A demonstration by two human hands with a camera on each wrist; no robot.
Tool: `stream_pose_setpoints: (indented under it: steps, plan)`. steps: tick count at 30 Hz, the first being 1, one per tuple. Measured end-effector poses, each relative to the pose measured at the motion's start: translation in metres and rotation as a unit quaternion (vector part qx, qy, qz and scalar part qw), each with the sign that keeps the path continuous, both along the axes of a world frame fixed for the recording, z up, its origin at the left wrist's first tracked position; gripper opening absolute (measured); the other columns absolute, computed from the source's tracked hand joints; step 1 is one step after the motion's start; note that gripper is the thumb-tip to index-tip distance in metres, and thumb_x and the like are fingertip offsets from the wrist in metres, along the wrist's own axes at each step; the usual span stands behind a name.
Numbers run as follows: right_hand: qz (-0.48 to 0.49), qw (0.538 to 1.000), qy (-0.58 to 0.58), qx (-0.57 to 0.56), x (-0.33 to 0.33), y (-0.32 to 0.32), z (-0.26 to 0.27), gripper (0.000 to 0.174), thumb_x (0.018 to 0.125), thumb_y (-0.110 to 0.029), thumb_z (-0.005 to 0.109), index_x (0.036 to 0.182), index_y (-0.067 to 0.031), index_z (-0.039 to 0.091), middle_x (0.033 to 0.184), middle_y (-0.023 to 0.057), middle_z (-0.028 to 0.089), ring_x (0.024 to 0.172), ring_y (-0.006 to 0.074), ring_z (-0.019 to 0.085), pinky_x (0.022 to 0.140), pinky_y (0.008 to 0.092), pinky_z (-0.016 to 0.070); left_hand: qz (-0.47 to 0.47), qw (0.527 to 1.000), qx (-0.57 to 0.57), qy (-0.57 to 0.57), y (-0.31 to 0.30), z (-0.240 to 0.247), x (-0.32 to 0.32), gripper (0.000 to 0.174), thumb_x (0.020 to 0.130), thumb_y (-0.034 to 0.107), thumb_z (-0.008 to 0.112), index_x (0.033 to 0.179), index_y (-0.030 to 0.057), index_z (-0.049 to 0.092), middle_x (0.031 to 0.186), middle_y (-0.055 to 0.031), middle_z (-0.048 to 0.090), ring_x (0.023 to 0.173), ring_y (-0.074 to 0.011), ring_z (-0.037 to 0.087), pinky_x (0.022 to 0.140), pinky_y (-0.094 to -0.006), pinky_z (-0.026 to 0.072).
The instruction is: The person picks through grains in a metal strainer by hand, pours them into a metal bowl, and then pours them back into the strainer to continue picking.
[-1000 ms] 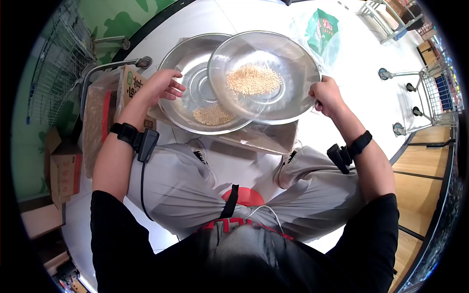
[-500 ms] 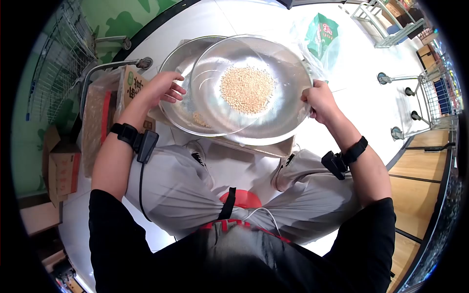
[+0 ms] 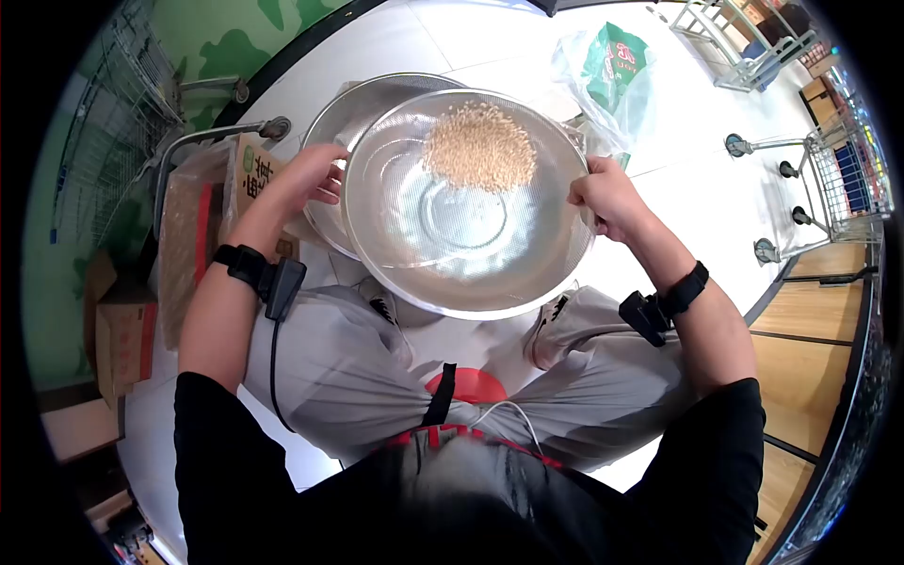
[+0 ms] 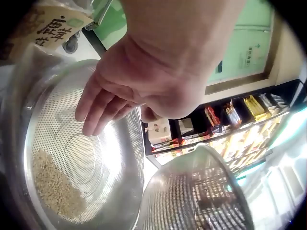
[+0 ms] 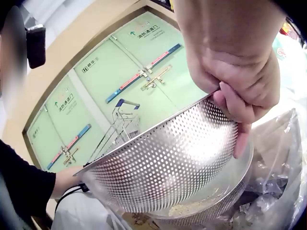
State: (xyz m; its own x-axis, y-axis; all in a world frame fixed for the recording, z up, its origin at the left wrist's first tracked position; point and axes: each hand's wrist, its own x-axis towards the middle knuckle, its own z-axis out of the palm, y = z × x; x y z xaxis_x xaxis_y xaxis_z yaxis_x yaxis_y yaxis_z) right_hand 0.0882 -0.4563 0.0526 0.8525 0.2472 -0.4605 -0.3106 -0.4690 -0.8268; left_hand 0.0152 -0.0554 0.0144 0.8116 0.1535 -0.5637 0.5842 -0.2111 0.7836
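Note:
My right hand grips the rim of a round metal sieve, fingers curled under its edge in the right wrist view. Tan grain is spread out and blurred over the far half of that sieve. Beneath and to the left, a second sieve is largely covered from above. The left wrist view shows a pile of small grain along one side of this lower sieve. My left hand, fingers loosely extended, hovers over the lower sieve, beside the raised sieve's left rim.
A plastic-lined box lies below the sieves. A green and clear plastic bag is on the floor at the far right. Cartons and a wire cart stand left, another cart right. My knees flank the space below.
The raised sieve has shifted left and toward my body, covering more of the lower one. Its grain gathered in the middle, then spread toward the far side. My left hand has barely moved.

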Motion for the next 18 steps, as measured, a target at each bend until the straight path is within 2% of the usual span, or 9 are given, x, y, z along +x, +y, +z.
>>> stream_pose_setpoints:
  steps: [4,7,9,11,12,13,15,17,18]
  plan:
    - [-0.028,0.999,-0.028,-0.009,0.031,-0.033,0.000,0.024,0.075,0.003,0.050,0.097,0.0069,0.059,0.067,0.0118,0.057,0.039,0.0177,0.048,0.031,0.0336,0.0348,0.030,0.999,0.024,0.009,0.001,0.007,-0.006,0.049,0.094,0.035,0.047,0.129,0.0008,0.051,0.090,-0.0107,0.068,0.071,-0.0172,0.067,0.060,-0.0279,0.0517]
    - [-0.051,0.996,-0.078,-0.010,0.031,-0.014,-0.012,0.024,0.075,0.003,0.050,0.096,0.0075,0.058,0.067,0.0113,0.057,0.041,0.0177,0.049,0.033,0.0340,0.0355,0.029,0.999,0.012,0.008,-0.002,0.003,-0.007,0.050,0.094,0.035,0.048,0.129,0.0002,0.050,0.092,-0.0111,0.068,0.070,-0.0173,0.067,0.059,-0.0277,0.0519]
    - [0.016,0.999,-0.025,-0.024,0.016,-0.005,0.003,0.029,0.075,0.004,0.049,0.102,0.0070,0.059,0.068,0.0102,0.057,0.044,0.0174,0.052,0.034,0.0341,0.0377,0.033,0.999,0.026,0.012,-0.002,0.009,-0.003,0.051,0.094,0.035,0.048,0.130,-0.0001,0.049,0.092,-0.0112,0.068,0.070,-0.0174,0.067,0.060,-0.0276,0.0520]
    - [-0.043,0.998,-0.033,0.024,0.016,-0.014,-0.002,0.036,0.075,0.005,0.047,0.108,0.0079,0.060,0.068,0.0106,0.058,0.040,0.0168,0.050,0.033,0.0331,0.0360,0.035,0.999,0.013,0.023,0.001,0.009,-0.005,0.052,0.093,0.036,0.050,0.130,-0.0004,0.049,0.092,-0.0115,0.068,0.070,-0.0170,0.067,0.060,-0.0273,0.0520]
    - [-0.029,0.999,-0.018,0.030,0.027,-0.028,-0.003,0.042,0.074,0.006,0.045,0.113,0.0078,0.060,0.070,0.0116,0.059,0.038,0.0161,0.049,0.031,0.0318,0.0337,0.037,0.999,0.007,0.012,0.004,0.008,-0.005,0.051,0.092,0.037,0.050,0.129,0.0009,0.050,0.092,-0.0111,0.069,0.070,-0.0163,0.066,0.060,-0.0272,0.0518]
    - [-0.031,0.998,-0.028,0.045,0.027,-0.030,0.005,0.040,0.073,0.006,0.045,0.111,0.0067,0.061,0.068,0.0110,0.059,0.039,0.0156,0.049,0.029,0.0303,0.0311,0.041,0.999,0.006,0.015,0.007,0.009,-0.007,0.051,0.092,0.037,0.050,0.129,0.0009,0.050,0.092,-0.0111,0.069,0.070,-0.0163,0.066,0.060,-0.0272,0.0518]
    - [-0.041,0.998,-0.049,-0.006,0.034,-0.023,0.001,0.037,0.074,0.005,0.046,0.108,0.0059,0.061,0.064,0.0086,0.056,0.038,0.0157,0.047,0.030,0.0302,0.0322,0.047,0.999,-0.004,0.000,0.006,0.010,-0.007,0.050,0.092,0.037,0.049,0.128,0.0021,0.051,0.092,-0.0111,0.069,0.070,-0.0158,0.066,0.060,-0.0273,0.0518]
    - [-0.020,0.998,-0.055,0.029,0.019,0.004,-0.003,0.033,0.074,0.003,0.049,0.105,0.0044,0.061,0.060,0.0067,0.052,0.038,0.0150,0.045,0.031,0.0305,0.0324,0.047,0.999,0.007,0.010,0.010,0.003,-0.005,0.049,0.092,0.037,0.049,0.128,0.0025,0.052,0.092,-0.0112,0.069,0.069,-0.0158,0.066,0.060,-0.0274,0.0519]
    - [0.015,1.000,-0.014,0.011,0.012,0.010,-0.003,0.032,0.075,0.002,0.050,0.105,0.0033,0.061,0.060,0.0057,0.051,0.039,0.0147,0.044,0.032,0.0310,0.0335,0.039,0.999,0.009,0.008,0.011,-0.001,-0.003,0.050,0.092,0.037,0.050,0.127,0.0022,0.052,0.092,-0.0117,0.069,0.069,-0.0160,0.066,0.059,-0.0275,0.0519]
